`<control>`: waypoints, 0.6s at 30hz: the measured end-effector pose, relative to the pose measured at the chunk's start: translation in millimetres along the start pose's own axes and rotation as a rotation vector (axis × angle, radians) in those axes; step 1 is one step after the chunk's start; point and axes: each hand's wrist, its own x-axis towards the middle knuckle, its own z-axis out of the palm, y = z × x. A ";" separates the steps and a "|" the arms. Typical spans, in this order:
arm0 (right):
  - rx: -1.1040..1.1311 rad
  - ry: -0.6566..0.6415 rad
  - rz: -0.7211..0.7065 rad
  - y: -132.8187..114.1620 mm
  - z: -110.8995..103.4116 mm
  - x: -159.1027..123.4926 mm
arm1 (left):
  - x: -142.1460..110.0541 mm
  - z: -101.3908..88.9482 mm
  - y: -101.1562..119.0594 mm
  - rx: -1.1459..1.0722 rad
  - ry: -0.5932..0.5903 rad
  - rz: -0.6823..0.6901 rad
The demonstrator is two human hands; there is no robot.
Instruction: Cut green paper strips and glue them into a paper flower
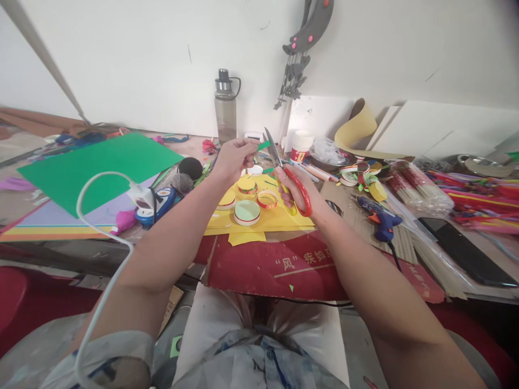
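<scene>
Pinched in the fingers of my left hand [238, 156] is a small strip of green paper [264, 145]. My right hand [302, 189] grips a pair of scissors [298, 186] with red and yellow handles. Their blades point up and away from me, parted, with the strip's end at them. Below both hands, several round paper pieces with rims lie on yellow paper [219, 222]. One is a pale green disc [247, 212] with a white and red rim; near it sits a yellow ring [267, 199].
A water bottle [226, 111] stands against the wall, and paper cups [301, 145] sit right of it. Green card [101, 167] and a power strip [160, 205] with a white cable lie left. On the right are a blue glue gun [381, 219] and a phone [466, 251].
</scene>
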 end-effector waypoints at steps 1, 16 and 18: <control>-0.007 0.001 0.000 0.0 0.0 0.1 | 0.2 -0.7 0.4 0.005 -0.005 0.004; -0.080 0.071 -0.036 -2.3 1.3 -2.0 | -2.3 -1.4 6.7 0.017 -0.045 -0.089; -0.079 0.063 -0.049 0.3 0.8 0.2 | -3.1 0.7 5.8 -0.066 -0.025 -0.111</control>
